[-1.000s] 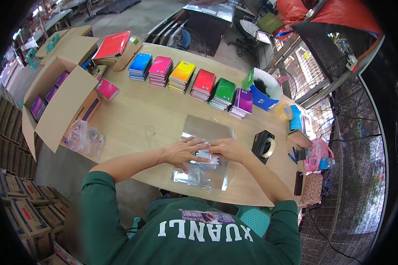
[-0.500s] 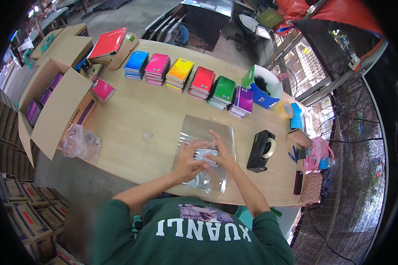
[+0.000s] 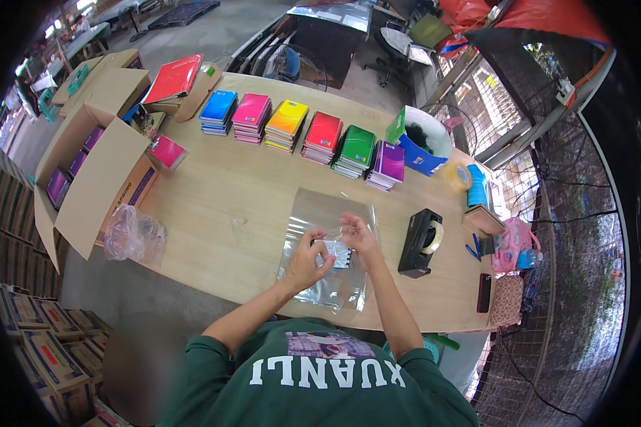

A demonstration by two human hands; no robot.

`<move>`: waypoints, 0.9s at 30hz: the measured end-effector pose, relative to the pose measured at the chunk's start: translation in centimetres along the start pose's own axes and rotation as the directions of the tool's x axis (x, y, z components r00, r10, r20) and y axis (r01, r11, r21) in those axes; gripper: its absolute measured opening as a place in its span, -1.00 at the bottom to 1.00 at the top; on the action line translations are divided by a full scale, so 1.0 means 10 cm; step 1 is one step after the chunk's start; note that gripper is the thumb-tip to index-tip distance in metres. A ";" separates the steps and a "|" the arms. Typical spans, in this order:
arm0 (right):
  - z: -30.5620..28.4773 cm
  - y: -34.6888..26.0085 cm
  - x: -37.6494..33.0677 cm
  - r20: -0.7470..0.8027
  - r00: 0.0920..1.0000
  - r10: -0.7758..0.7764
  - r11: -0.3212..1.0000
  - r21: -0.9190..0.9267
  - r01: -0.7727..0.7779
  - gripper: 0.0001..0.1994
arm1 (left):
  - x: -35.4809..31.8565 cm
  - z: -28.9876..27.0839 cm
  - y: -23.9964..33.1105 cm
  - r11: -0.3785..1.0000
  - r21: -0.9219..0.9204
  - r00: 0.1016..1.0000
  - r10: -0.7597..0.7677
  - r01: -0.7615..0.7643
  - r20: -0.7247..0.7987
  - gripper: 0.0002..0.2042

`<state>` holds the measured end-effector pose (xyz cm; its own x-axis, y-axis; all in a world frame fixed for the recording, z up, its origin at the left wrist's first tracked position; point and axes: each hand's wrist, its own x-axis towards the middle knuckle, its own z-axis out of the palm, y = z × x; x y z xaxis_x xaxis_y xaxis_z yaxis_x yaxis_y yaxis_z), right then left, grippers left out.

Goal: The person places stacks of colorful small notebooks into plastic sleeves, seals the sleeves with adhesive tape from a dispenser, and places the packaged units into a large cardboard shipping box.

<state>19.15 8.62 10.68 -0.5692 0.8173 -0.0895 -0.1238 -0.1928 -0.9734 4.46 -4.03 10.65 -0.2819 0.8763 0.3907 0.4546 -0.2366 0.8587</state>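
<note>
A small spiral-bound notebook (image 3: 341, 256) with a pale face sits between my hands, its dark coil along the right edge. Clear film, apparently a small plastic bag (image 3: 332, 238), covers it and stretches between my fingers. My left hand (image 3: 310, 262) pinches the film at the notebook's left, thumb and forefinger curled. At its right, my right hand (image 3: 360, 238) has bent fingers closed at the film's upper edge; the exact grip is partly hidden by glare. Beneath both hands lie large clear plastic sheets (image 3: 310, 206) on the table.
Stacks of coloured notebooks line the far side, from blue (image 3: 219, 107) to purple (image 3: 389, 162). A black tape dispenser (image 3: 414, 245) stands right of my hands. An open carton (image 3: 100, 192) and crumpled plastic (image 3: 134, 235) are at left. Pliers (image 3: 473, 247) and a phone (image 3: 484, 293) lie right.
The notebook has turned, so its coil shows on the right instead of the left. My right hand has shifted slightly right, and the film is now stretched between both hands.
</note>
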 end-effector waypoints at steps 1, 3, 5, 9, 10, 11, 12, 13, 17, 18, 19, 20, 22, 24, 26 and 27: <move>0.02 -0.06 -0.03 0.011 1.000 -0.008 0.999 -0.047 0.008 -0.54 | 0.00 0.03 0.01 0.995 -0.084 0.998 -0.062 0.060 -0.013 -0.73; 0.18 -0.13 -0.10 0.047 0.999 -0.010 0.992 -0.128 0.016 -0.76 | 0.01 0.01 -0.03 0.940 -0.224 0.964 -0.267 0.257 -0.014 -0.66; 0.25 -0.25 -0.25 0.045 0.992 -0.120 0.908 -0.399 0.128 -0.87 | 0.02 0.00 -0.03 0.879 -0.314 0.925 -0.379 0.360 -0.001 -0.60; 0.18 -0.12 -0.49 0.145 0.922 -0.358 0.768 -0.516 0.380 -0.92 | 0.01 0.11 -0.06 0.897 -0.353 0.950 -0.306 0.267 -0.061 -0.65; 0.16 -0.11 -0.55 0.168 0.901 -0.401 0.688 -0.595 0.416 -0.92 | 0.03 0.11 -0.01 0.925 -0.295 0.961 -0.269 0.238 -0.069 -0.69; 0.14 -0.09 -0.60 0.191 0.878 -0.439 0.597 -0.668 0.444 -0.91 | 0.05 0.12 0.04 0.949 -0.237 0.971 -0.230 0.207 -0.073 -0.73; 0.12 -0.08 -0.65 0.216 0.855 -0.472 0.499 -0.734 0.461 -0.90 | 0.05 0.16 0.08 0.935 -0.262 0.960 -0.268 0.238 -0.083 -0.76; 0.16 -0.12 -0.68 0.228 0.848 -0.478 0.492 -0.730 0.474 -0.91 | 0.05 0.15 0.06 0.932 -0.263 0.954 -0.282 0.249 -0.097 -0.75; -0.19 -0.31 -0.90 -0.020 0.834 -0.551 0.520 -0.790 0.325 -0.89 | 0.05 0.08 -0.03 0.902 -0.319 0.932 -0.341 0.290 -0.118 -0.76; -0.57 -0.30 -0.94 -0.350 0.781 -0.517 0.683 -0.719 0.130 -0.90 | 0.05 0.09 -0.03 0.897 -0.333 0.932 -0.344 0.291 -0.113 -0.76; -0.91 -0.35 -0.99 -0.565 0.690 -0.453 0.736 -0.673 -0.068 -0.88 | 0.03 0.09 -0.03 0.893 -0.336 0.928 -0.354 0.299 -0.115 -0.76; -1.27 -0.41 -1.06 -0.750 0.554 -0.362 0.794 -0.559 -0.238 -0.85 | 0.03 0.10 0.02 0.892 -0.334 0.927 -0.358 0.305 -0.109 -0.76; -1.73 -0.48 -1.18 -0.882 0.450 -0.136 0.809 -0.361 -0.463 -0.81 | 0.09 0.15 0.12 0.890 -0.333 0.930 -0.356 0.310 -0.086 -0.77; -2.06 -0.36 -1.20 -0.831 0.497 0.252 0.854 -0.051 -0.518 -0.80 | 0.12 0.19 0.17 0.869 -0.375 0.929 -0.366 0.322 -0.050 -0.78; -2.01 -0.36 -1.12 -0.845 0.471 0.253 0.873 -0.010 -0.487 -0.81 | 0.10 0.14 0.12 0.871 -0.362 0.927 -0.372 0.332 -0.044 -0.80; -1.98 -0.37 -1.10 -0.852 0.458 0.253 0.882 0.009 -0.471 -0.82 | 0.09 0.15 0.12 0.877 -0.352 0.930 -0.366 0.327 -0.047 -0.80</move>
<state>41.90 11.08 11.08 0.4002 0.7884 -0.4672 0.1516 -0.5597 -0.8147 5.97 -2.89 11.52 -0.4679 0.8814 0.0649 0.0088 -0.0688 0.9976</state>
